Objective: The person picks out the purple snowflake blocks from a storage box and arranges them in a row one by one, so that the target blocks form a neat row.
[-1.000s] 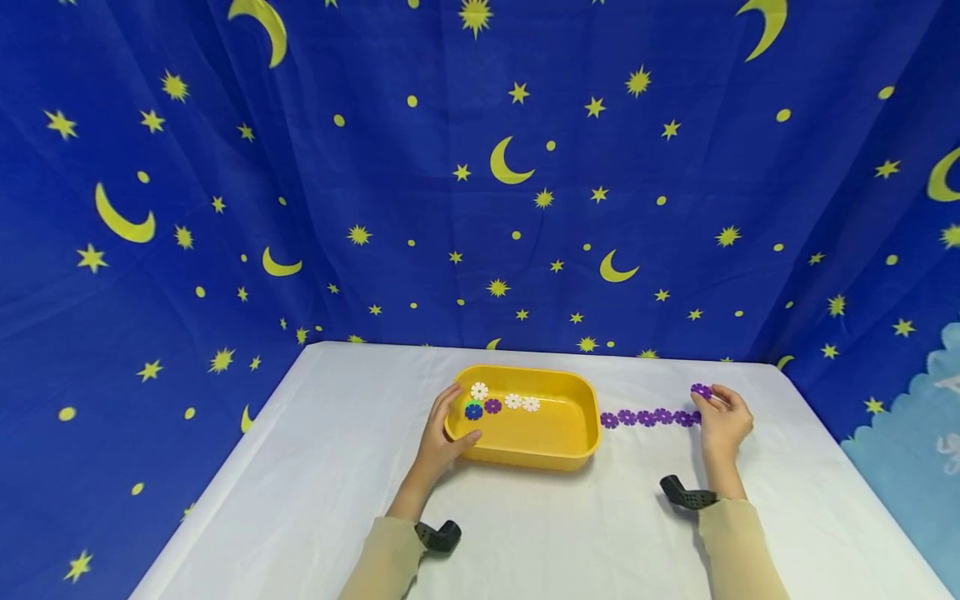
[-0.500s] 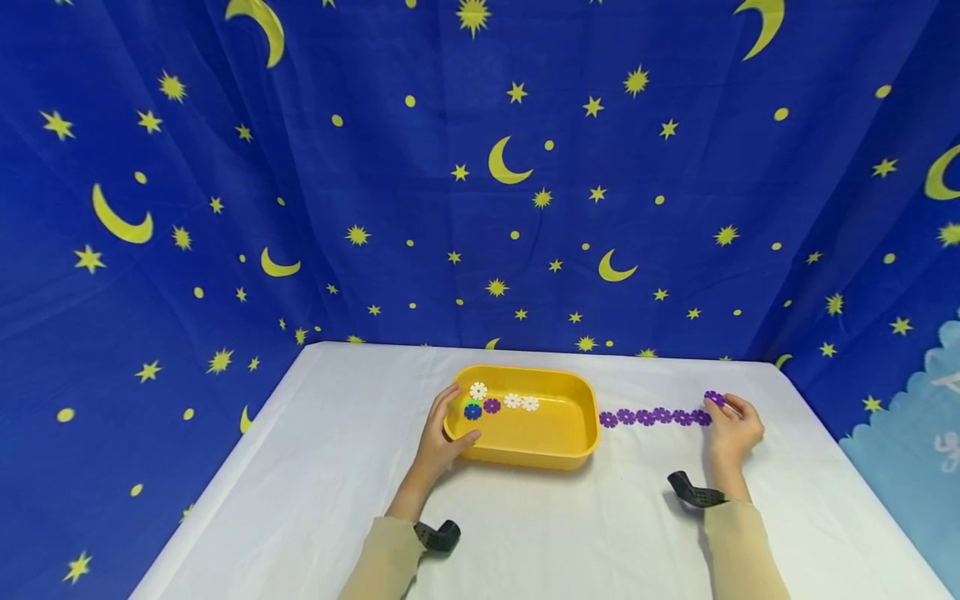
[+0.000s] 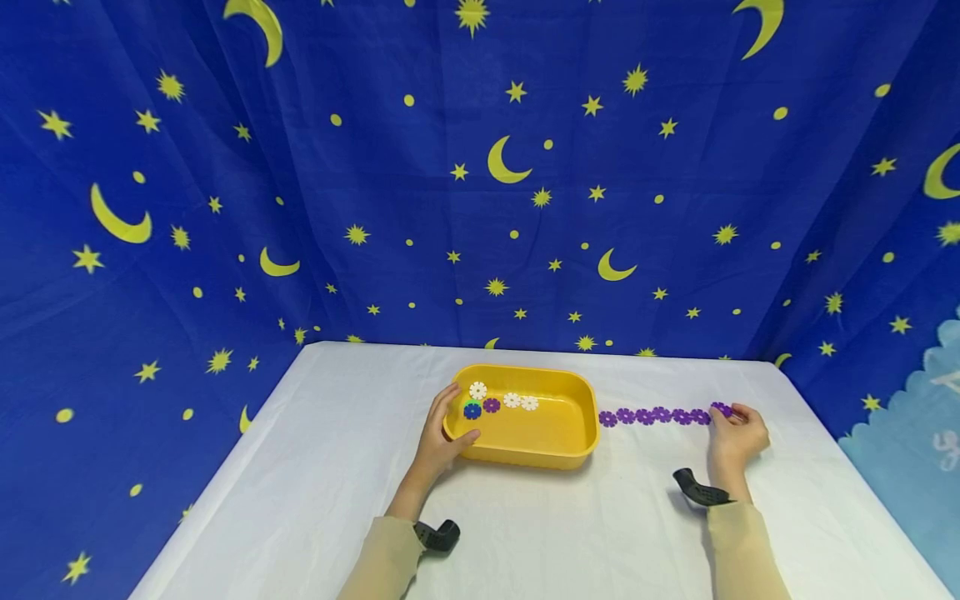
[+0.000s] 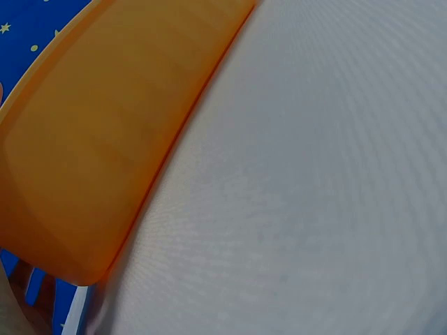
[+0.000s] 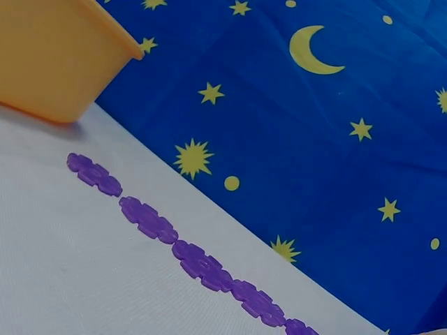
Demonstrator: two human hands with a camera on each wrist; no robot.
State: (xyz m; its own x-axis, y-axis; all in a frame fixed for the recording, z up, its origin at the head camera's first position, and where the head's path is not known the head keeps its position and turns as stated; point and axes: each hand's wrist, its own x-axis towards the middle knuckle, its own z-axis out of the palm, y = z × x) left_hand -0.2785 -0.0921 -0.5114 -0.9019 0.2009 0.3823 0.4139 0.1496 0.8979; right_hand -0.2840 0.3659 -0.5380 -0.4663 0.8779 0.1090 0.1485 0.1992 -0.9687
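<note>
My left hand grips the left end of a yellow plastic bin, with the thumb over its near rim. Inside the bin lie several snowflake building discs: white ones, a purple one and a blue one overlapping a green one. Right of the bin, several purple snowflake discs lie flat in a line. At the line's right end my right hand pinches another purple snowflake disc, low at the table. In the right wrist view the row of purple discs runs diagonally; the right hand is barely visible there.
A white cloth covers the table. Blue curtains with yellow moons and stars stand behind it and at its sides. Light blue fabric hangs at the right. Black wrist cameras sit on both wrists.
My right hand has moved rightward and lowered its purple disc from above the row to the row's right end, uncovering the last disc. The left hand has stayed on the bin.
</note>
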